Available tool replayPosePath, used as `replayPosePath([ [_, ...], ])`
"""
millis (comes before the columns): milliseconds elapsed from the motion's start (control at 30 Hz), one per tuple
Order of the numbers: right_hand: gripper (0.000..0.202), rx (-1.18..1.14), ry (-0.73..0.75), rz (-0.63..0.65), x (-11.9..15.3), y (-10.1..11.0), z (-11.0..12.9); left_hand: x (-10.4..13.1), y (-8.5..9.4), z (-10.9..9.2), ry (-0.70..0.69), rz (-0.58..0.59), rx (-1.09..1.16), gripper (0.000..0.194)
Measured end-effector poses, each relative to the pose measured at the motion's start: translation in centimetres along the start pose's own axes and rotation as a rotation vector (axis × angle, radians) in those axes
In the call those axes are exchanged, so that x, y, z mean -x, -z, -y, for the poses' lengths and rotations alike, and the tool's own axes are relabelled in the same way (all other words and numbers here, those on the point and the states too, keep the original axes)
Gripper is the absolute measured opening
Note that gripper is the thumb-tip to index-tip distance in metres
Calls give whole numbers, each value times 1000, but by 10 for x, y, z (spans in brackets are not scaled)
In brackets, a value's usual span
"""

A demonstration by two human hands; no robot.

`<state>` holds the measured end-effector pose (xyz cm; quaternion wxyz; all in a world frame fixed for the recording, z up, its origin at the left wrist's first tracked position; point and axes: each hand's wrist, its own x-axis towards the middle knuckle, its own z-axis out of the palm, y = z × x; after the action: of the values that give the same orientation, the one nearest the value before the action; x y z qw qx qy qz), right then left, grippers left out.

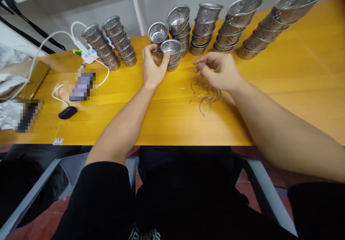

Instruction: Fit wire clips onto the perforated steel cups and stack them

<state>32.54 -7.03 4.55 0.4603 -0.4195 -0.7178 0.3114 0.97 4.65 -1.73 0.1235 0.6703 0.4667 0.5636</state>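
Observation:
My left hand point(154, 67) is closed around a short stack of perforated metal cups point(174, 57) standing upright on the table. The thumb lies against the front of the top cup, and the fingers are at its left side, partly hidden. To the right, my right hand point(219, 69) hovers just above the table with loosely curled fingers, and nothing shows in it. Below and in front of that hand lies a loose tangle of thin curved wires point(206, 98). Right behind the left hand's stack stands another stack of perforated cups point(158, 33).
More leaning cup stacks point(202, 29) line the back edge, the tallest point(265, 31) at far right. Two stacks point(101, 47) stand at the left, beside a white power strip point(90, 55) with cables. A blurred phone-like object point(82, 86) and a black mouse point(68, 112) lie nearer.

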Motion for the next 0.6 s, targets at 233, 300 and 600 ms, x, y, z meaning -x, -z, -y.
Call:
replayPosePath([
  [233,41,67,37,-1,-2,0,-9,8,4,-39,55,55,80,48],
  [300,40,80,43,1,-2,0,-10,11,4,-49,72,72,101,48],
  [600,48,73,36,-1,-1,-1,-9,17,3,-53,101,218,216,29],
])
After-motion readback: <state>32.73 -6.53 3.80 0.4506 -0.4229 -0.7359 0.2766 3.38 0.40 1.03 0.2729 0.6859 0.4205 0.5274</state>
